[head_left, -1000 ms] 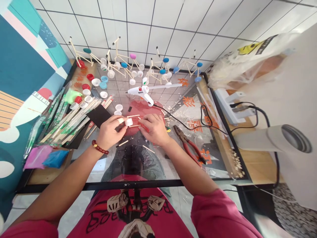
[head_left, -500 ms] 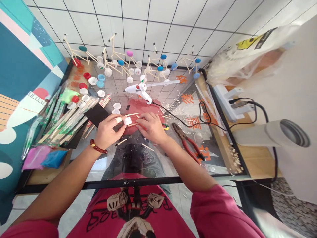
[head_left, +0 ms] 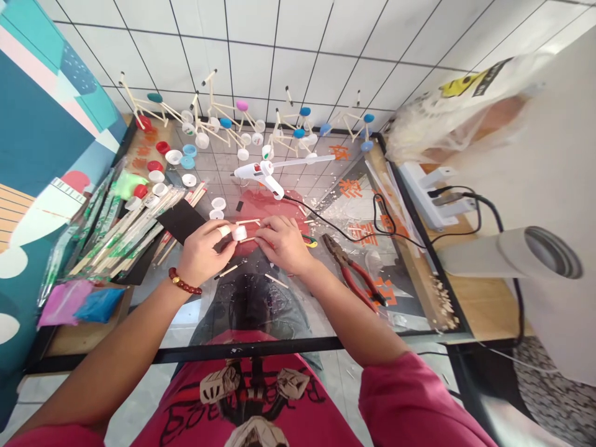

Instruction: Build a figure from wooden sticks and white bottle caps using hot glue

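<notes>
A white bottle cap [head_left: 239,233] is pinched between the thumb and fingers of my left hand [head_left: 205,249], which wears a beaded bracelet. Just to its right, my right hand [head_left: 283,243] has its fingertips closed on a thin wooden stick [head_left: 249,239] whose near end reaches the lower side of the cap; I cannot tell if the two are joined. Another pale stick [head_left: 248,221] lies just beyond the cap. Closer to me on the glass are a dark-tipped stick [head_left: 229,270] and a loose stick [head_left: 277,281].
A white glue gun [head_left: 261,174] lies beyond my hands, its cord running right. Red-handled pliers [head_left: 354,273] rest at right. Stick figures with coloured heads, one with a pink head [head_left: 241,105], line the back. Bundled sticks [head_left: 135,233] and loose caps [head_left: 174,157] occupy the left.
The view has shifted slightly. My hands keep nearly the same pose around the cap and stick, with only a small shift of the cap and my right fingertips.
</notes>
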The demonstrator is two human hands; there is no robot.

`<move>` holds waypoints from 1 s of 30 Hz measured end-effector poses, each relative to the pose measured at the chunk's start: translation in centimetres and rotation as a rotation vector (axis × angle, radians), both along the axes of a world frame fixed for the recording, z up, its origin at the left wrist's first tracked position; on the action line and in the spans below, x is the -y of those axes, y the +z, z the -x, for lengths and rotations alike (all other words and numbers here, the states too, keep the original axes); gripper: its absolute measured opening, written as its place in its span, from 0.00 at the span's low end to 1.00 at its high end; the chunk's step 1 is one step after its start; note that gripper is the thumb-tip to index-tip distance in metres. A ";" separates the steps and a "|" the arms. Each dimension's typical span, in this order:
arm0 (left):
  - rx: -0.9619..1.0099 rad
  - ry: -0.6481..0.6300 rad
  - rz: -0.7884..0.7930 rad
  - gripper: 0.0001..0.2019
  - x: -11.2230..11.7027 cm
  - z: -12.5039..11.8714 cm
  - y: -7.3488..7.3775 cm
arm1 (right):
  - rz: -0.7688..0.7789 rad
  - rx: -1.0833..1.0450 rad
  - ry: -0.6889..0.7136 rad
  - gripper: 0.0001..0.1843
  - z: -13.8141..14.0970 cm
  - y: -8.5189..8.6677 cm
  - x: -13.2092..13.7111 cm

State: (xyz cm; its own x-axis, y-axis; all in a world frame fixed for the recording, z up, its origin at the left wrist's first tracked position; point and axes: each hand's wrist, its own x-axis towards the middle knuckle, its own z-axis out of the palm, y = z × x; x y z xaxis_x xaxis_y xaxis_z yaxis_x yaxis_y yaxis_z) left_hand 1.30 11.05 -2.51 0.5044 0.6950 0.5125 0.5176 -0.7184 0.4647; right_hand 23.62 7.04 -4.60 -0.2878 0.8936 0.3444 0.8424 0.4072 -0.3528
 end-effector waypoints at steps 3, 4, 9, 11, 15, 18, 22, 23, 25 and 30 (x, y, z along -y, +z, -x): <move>0.004 -0.002 -0.009 0.11 0.0 0.0 -0.1 | 0.006 -0.007 0.000 0.09 0.0 -0.1 0.0; 0.003 0.003 -0.002 0.12 0.0 0.0 -0.1 | 0.006 -0.012 0.001 0.09 0.0 -0.1 0.0; -0.005 -0.001 0.000 0.13 0.0 0.2 -0.3 | 0.001 -0.028 0.009 0.09 0.0 -0.3 -0.1; -0.005 -0.006 -0.004 0.12 -0.1 0.2 -0.2 | 0.010 -0.029 0.013 0.09 0.0 -0.2 -0.1; -0.019 0.013 0.005 0.11 0.0 0.1 -0.1 | 0.028 -0.028 0.028 0.09 0.0 0.1 0.0; -0.020 0.017 -0.004 0.10 0.0 0.1 -0.1 | 0.022 -0.032 0.035 0.09 0.0 0.1 0.0; -0.008 0.018 -0.019 0.10 0.0 0.1 -0.1 | 0.016 -0.044 0.057 0.09 0.0 -0.1 -0.1; -0.008 0.018 -0.022 0.10 0.0 0.0 0.0 | 0.023 -0.049 0.061 0.09 0.0 -0.2 -0.2; -0.016 0.022 -0.020 0.10 0.0 0.0 0.0 | 0.042 -0.057 0.062 0.10 0.0 -0.3 -0.3; -0.043 0.039 0.003 0.10 0.1 0.1 -0.1 | 0.062 -0.067 0.070 0.09 0.0 -0.3 -0.4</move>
State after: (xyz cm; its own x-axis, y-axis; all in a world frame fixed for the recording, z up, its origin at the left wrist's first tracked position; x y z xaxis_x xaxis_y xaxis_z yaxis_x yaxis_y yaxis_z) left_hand 1.24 10.98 -2.60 0.4983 0.7162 0.4886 0.5646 -0.6958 0.4440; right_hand 23.57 7.41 -4.91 -0.3284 0.8924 0.3096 0.7864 0.4398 -0.4337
